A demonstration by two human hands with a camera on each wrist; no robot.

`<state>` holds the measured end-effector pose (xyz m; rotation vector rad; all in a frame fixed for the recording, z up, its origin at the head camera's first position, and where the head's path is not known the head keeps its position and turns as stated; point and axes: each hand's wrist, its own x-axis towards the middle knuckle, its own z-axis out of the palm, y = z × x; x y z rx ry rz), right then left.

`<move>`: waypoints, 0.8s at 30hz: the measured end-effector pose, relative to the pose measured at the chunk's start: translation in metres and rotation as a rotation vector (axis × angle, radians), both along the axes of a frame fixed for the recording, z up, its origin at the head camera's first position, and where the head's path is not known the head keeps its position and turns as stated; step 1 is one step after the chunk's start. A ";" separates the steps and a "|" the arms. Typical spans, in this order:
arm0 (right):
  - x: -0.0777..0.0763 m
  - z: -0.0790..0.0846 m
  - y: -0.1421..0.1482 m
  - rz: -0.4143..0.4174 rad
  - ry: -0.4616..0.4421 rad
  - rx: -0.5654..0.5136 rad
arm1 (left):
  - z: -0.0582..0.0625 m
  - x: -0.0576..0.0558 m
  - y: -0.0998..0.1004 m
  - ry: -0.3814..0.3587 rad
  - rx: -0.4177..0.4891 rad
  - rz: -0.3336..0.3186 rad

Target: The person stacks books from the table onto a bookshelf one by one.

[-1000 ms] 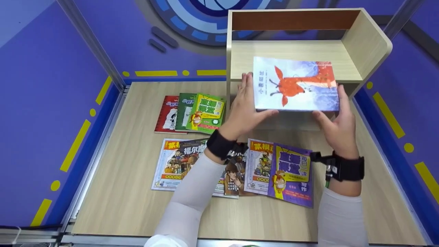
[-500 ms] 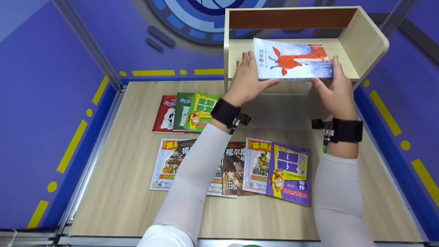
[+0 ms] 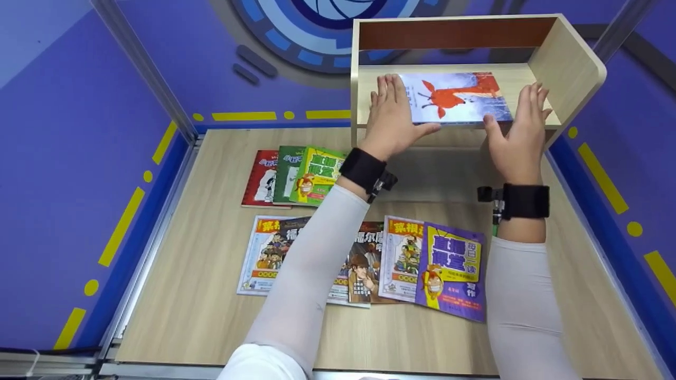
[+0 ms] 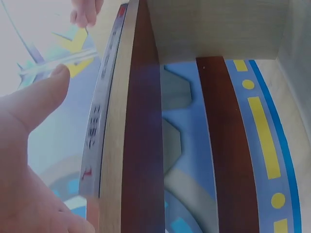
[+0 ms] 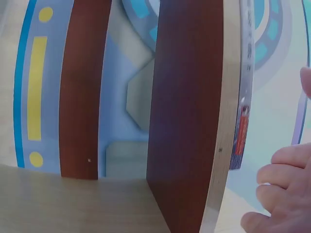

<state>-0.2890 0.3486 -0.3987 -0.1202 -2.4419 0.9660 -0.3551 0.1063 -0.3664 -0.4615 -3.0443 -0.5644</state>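
Observation:
A picture book (image 3: 449, 97) with a red giraffe on its pale blue cover lies flat on the upper shelf of the wooden bookshelf (image 3: 475, 15). My left hand (image 3: 391, 119) is at the book's left end, fingers straight and overlapping its edge, thumb pointing along the front. Beyond the right end stands my right hand (image 3: 520, 140), fingers extended and thumb tip close to the front corner. In the left wrist view the book's spine (image 4: 99, 102) lines up along the shelf board's front edge. The right wrist view shows a gap between the spine (image 5: 245, 97) and my right fingers (image 5: 277, 174).
Red, green and lime books (image 3: 317, 182) overlap left of the bookshelf. Nearer, a row of overlapping comic books ends at a purple book (image 3: 451, 274), partly hidden by my left sleeve (image 3: 311, 269). Purple walls (image 3: 79, 158) enclose the table (image 3: 174, 295).
The giraffe book has moved back and down from above the shelf's front onto the upper shelf. Both hands have loosened from its ends, the right moving slightly outward.

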 end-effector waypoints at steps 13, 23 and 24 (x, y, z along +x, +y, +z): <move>0.083 -0.033 -0.021 0.052 -0.037 0.118 | -0.050 0.083 -0.023 0.319 -0.032 -0.188; 0.130 -0.118 -0.057 0.126 -0.105 0.064 | -0.136 0.151 -0.061 0.182 -0.073 -0.217; 0.134 -0.124 -0.061 0.136 -0.124 0.060 | -0.141 0.153 -0.066 0.151 -0.063 -0.207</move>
